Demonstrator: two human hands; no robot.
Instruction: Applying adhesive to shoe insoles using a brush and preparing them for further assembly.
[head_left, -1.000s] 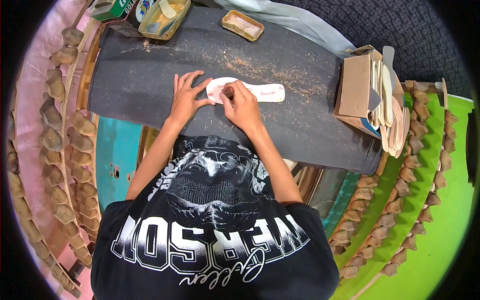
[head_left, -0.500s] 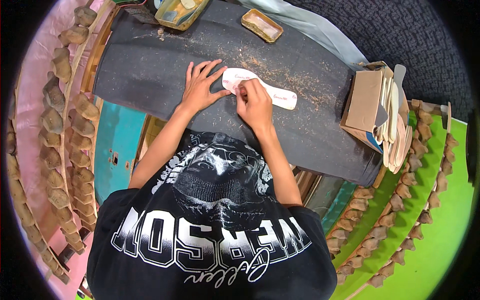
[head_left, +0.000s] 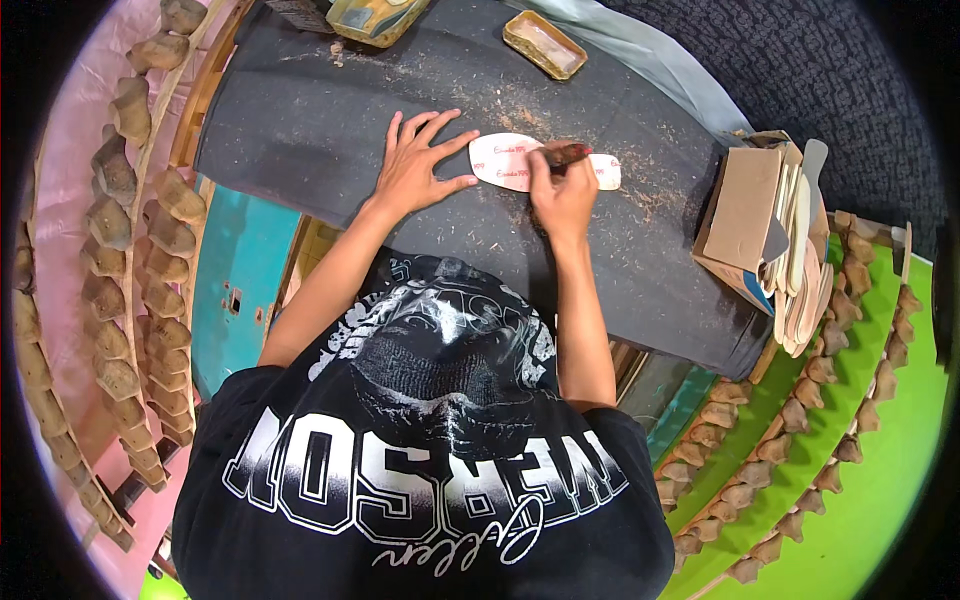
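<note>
- Clearly, red printing runs in repeated short marks over the white sole-shaped piece (head_left: 503, 162), which lies flat on the desk (head_left: 300, 120), in front of the person; the right hand hides its middle portion.
- Across the black shirt (head_left: 420, 450) goes a row of large white block letters, with a pale script line near it; both appear upside down from this view. A printed grey picture sits above the lettering.
- The left hand (head_left: 418, 165) is spread wide, palm down, its thumb and index fingertips at the left edge of the sole-shaped piece; it grips nothing.
- The right hand (head_left: 563, 200) is curled closed around a short brown tool (head_left: 570, 153), reddish toward its right end, held above the sole-shaped piece. The tool's working tip is hidden, so contact cannot be told.
- Fine pale shavings (head_left: 645, 190) are scattered on the dark cloth covering the desk, mostly right of and beyond the hands.
- A small rectangular tray (head_left: 545, 47) lies at the far edge, with a larger yellowish container (head_left: 372, 22) to its left.
- On the right stands a cardboard box (head_left: 742, 205) holding upright flat sole-shaped templates (head_left: 790, 220).
</note>
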